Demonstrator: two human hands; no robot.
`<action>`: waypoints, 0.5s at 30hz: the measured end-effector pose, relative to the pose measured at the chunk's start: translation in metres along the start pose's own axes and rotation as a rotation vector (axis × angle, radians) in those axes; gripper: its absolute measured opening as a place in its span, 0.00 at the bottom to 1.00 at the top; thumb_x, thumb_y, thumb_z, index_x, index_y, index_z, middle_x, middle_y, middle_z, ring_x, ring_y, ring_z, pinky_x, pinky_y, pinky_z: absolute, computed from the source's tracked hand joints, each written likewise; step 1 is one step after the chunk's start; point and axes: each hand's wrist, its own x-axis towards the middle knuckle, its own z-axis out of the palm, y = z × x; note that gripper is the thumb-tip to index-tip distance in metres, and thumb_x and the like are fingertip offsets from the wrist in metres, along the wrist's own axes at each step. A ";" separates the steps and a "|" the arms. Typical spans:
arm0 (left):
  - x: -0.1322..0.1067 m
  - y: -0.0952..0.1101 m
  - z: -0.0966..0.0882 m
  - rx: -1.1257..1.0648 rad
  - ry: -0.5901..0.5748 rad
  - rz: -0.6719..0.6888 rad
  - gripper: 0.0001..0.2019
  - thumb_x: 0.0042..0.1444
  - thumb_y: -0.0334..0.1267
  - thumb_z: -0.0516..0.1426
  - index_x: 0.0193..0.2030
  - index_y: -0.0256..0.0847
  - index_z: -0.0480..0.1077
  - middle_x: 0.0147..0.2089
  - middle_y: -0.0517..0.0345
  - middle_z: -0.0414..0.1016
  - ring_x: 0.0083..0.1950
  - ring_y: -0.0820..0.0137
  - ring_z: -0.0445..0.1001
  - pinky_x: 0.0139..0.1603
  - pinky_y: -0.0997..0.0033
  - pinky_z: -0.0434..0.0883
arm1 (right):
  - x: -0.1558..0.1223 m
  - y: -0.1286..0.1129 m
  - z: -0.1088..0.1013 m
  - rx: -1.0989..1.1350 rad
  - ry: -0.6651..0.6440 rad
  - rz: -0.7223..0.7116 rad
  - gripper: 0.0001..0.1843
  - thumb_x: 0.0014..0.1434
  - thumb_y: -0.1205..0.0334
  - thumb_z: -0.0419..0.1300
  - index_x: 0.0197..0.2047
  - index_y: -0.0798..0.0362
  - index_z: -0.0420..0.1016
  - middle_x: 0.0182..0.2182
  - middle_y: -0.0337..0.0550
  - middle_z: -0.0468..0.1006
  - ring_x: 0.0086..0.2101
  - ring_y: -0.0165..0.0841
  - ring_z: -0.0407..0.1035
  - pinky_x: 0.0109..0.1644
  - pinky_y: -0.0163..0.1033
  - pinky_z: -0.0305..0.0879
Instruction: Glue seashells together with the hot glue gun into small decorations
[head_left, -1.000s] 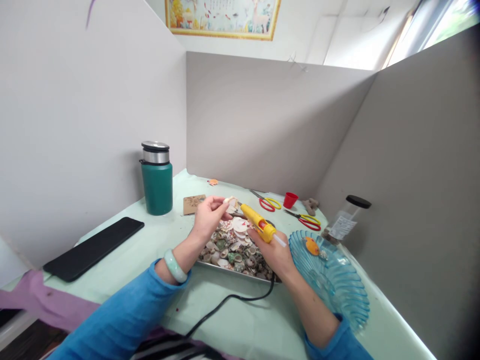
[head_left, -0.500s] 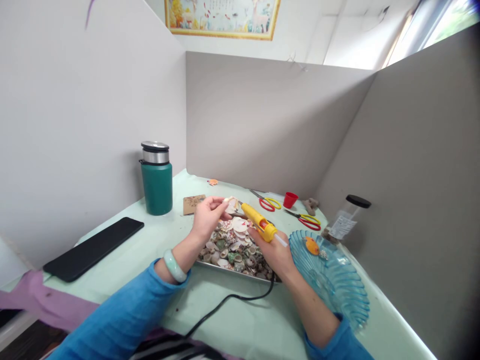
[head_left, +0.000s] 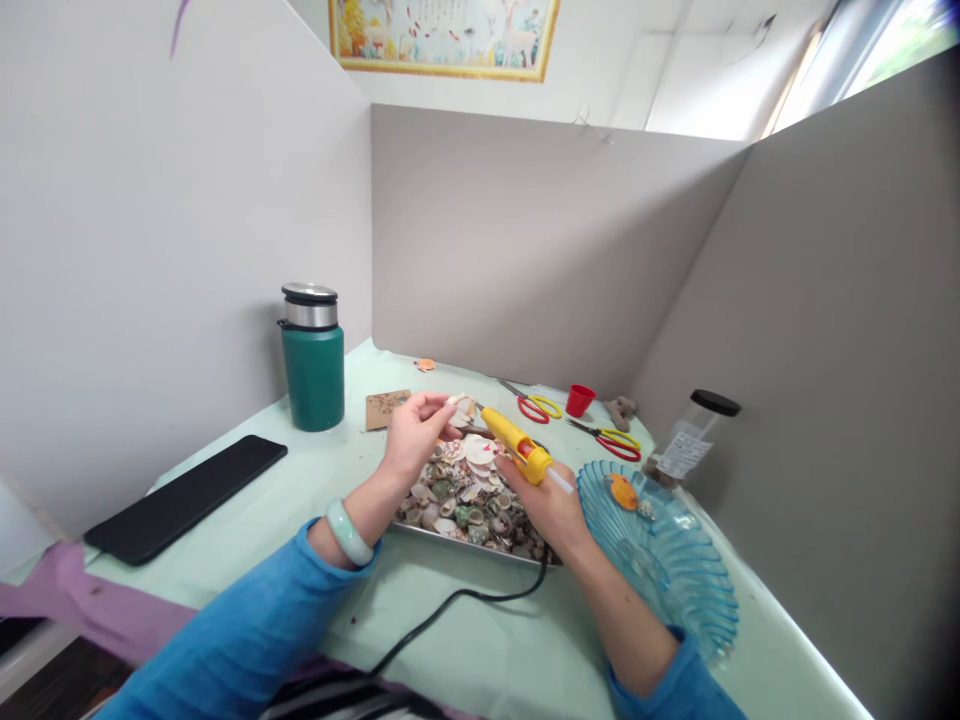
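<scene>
Closed in a pinch, my left hand (head_left: 418, 432) holds a small pale shell (head_left: 453, 401) by its edge. My right hand (head_left: 551, 508) is wrapped round a yellow glue gun (head_left: 516, 444), whose nozzle points left, close to the shell; whether they touch I cannot tell. A clear glue stick (head_left: 560, 480) pokes out of the gun's back end. Below both hands lies a metal tray (head_left: 465, 544) heaped with shells (head_left: 472, 490), pale flat ones towards the back and greenish snail shells in front. The gun's black cord (head_left: 457, 594) runs across the table towards me.
A blue glass plate (head_left: 694, 570) with an orange piece (head_left: 623, 491) stands right, beside a black-lidded jar (head_left: 686, 440). Two pairs of scissors (head_left: 541, 408) and a red cup (head_left: 580, 401) lie behind. A green flask (head_left: 313, 370), brown card (head_left: 384, 408) and black pad (head_left: 187, 498) are left.
Hardly anything differs. Both hands keep their places, with the glue gun's nozzle still close to the shell.
</scene>
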 end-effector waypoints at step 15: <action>0.000 0.004 0.001 -0.023 0.020 -0.069 0.18 0.45 0.44 0.62 0.38 0.34 0.67 0.19 0.58 0.73 0.21 0.71 0.73 0.25 0.75 0.70 | 0.000 0.000 -0.001 -0.001 -0.009 -0.026 0.19 0.51 0.47 0.57 0.28 0.57 0.73 0.21 0.39 0.70 0.23 0.30 0.60 0.26 0.33 0.58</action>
